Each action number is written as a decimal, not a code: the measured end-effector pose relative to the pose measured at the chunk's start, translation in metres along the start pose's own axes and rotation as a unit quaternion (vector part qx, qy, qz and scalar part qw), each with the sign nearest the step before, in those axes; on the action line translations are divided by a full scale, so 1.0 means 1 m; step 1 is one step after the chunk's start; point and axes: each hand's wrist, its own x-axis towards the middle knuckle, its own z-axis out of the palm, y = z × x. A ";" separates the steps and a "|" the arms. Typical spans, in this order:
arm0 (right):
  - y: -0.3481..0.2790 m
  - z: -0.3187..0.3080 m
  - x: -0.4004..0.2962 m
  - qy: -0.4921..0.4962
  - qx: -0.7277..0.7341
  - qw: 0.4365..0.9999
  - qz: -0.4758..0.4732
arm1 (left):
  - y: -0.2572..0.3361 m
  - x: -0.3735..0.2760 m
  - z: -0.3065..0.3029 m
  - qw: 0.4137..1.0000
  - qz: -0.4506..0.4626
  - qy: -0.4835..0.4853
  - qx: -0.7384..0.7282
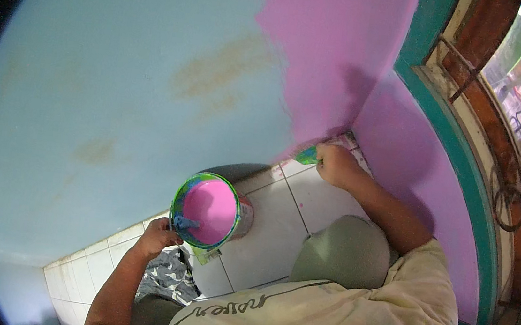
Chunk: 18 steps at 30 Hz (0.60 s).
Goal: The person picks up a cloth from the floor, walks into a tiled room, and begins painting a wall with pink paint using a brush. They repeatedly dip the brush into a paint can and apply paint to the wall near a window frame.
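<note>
My left hand (pixel 158 239) grips the rim of a paint bucket (pixel 244 217) at its near left side. Pink paint (pixel 212 207) fills much of the bucket, whose inner wall bears blue and green smears. A blue-coated thing, too unclear to name, rests in the paint near my left thumb. In my right hand (pixel 338 165) is a paintbrush (pixel 307 155) with a green-stained body. Its bristle end is low against the foot of the wall, near the corner. The wall is light blue (pixel 121 74) on the left and pink (pixel 322 39) toward the corner.
White floor tiles (pixel 265 228) carry a few pink drops. Grey patterned cloth (pixel 168 275) lies beside my left forearm. At the right, a teal-painted frame (pixel 459 151) borders a window with metal bars (pixel 464 84). Brown stains (pixel 218 68) mark the blue wall.
</note>
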 end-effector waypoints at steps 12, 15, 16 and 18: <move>-0.085 -0.189 -0.021 0.140 0.103 0.985 -0.002 | 0.006 -0.008 0.005 0.999 -0.001 0.017 -0.027; -0.048 -0.167 -0.034 0.056 -0.011 0.991 0.120 | 0.006 -0.009 0.006 1.000 0.001 0.011 0.021; -0.025 -0.144 -0.034 0.019 -0.052 0.983 0.176 | 0.009 -0.008 0.010 1.000 -0.004 0.020 0.021; 0.032 -0.078 -0.036 0.009 -0.126 0.964 0.235 | 0.013 -0.008 0.013 1.000 -0.006 0.018 0.012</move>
